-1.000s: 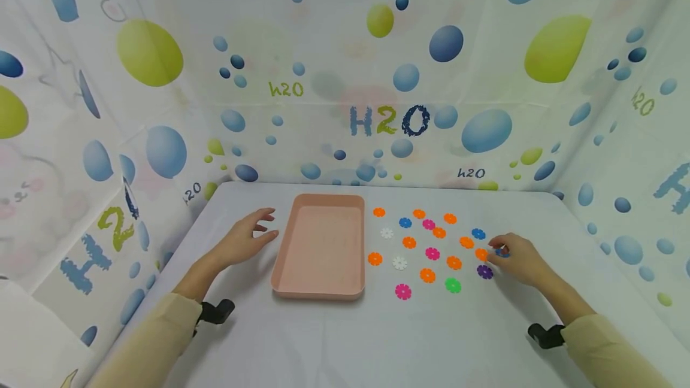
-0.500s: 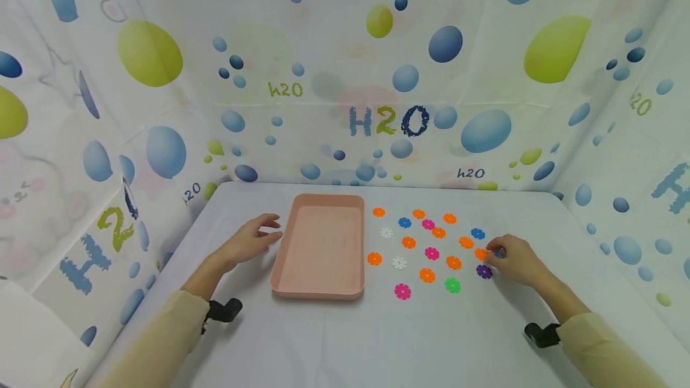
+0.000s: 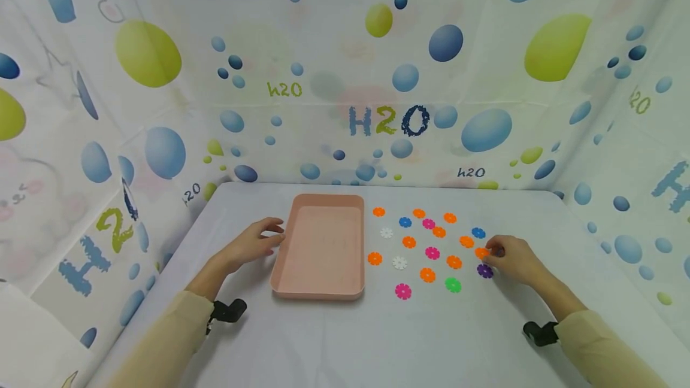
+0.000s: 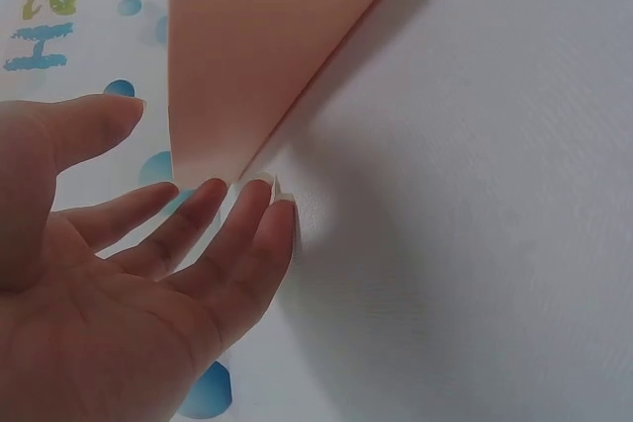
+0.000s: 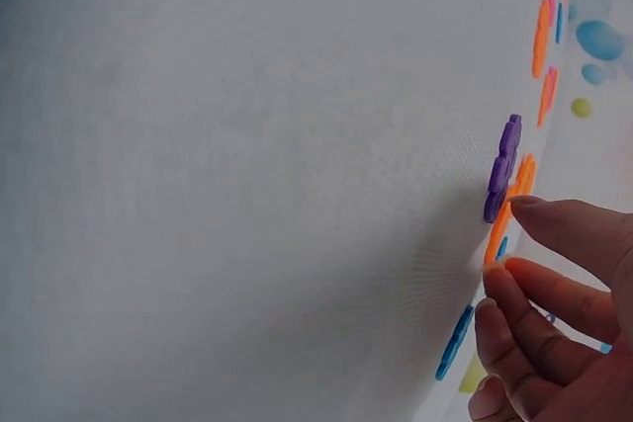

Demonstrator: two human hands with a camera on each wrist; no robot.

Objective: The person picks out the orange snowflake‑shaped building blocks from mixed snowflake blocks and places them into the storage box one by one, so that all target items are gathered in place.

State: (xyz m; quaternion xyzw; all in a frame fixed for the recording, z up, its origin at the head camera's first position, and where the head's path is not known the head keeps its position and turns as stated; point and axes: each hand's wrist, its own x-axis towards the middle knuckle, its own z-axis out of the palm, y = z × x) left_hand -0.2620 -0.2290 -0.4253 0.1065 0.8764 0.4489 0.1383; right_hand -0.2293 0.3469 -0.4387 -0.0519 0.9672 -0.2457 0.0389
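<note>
My right hand (image 3: 512,258) is low over the table at the right end of a scatter of flower-shaped plastic pieces. Its thumb and forefinger pinch the edge of an orange flower-shaped piece (image 5: 526,177) that lies on the table. A purple piece (image 5: 503,170) lies right beside the thumb. Under the fingers is a blue piece (image 5: 454,343), hidden by the hand in the head view. My left hand (image 3: 250,247), fingers loosely bent, has its fingertips right at the left wall of a pink tray (image 3: 281,274). It holds nothing.
Several more pieces lie between tray and right hand, among them a white one (image 3: 399,263), a green one (image 3: 453,285) and a magenta one (image 3: 403,291). A white cloth covers the table (image 3: 334,346). Patterned curtains (image 3: 323,35) enclose the back and sides.
My left hand has moved right to the tray's wall. The right hand has shifted slightly left over the orange piece, and the blue piece beneath it has become covered in the head view.
</note>
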